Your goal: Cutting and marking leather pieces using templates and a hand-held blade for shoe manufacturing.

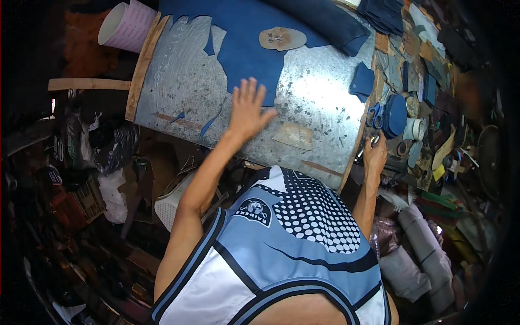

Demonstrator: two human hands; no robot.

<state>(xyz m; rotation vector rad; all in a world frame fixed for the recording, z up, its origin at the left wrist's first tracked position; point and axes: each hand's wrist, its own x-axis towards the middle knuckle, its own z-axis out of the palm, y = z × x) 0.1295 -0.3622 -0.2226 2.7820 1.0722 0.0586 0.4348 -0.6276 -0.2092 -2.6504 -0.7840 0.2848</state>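
My left hand [248,105] lies flat with fingers spread on the metal-covered table [184,86], its fingertips at the lower edge of a large blue sheet of material [249,49]. A brown sole-shaped template [281,38] rests on that sheet farther away. My right hand [375,154] is at the table's right edge, fingers curled around a small object that I cannot make out. Blue-handled scissors [375,115] and a stack of blue cut pieces [396,115] lie just beyond it.
A second brown template [293,135] lies on the metal near the front edge. A pink roll [125,26] stands at the far left corner. Blue offcuts [362,81], tape rolls [416,129] and scraps crowd the right side. Bags and clutter fill the floor at left.
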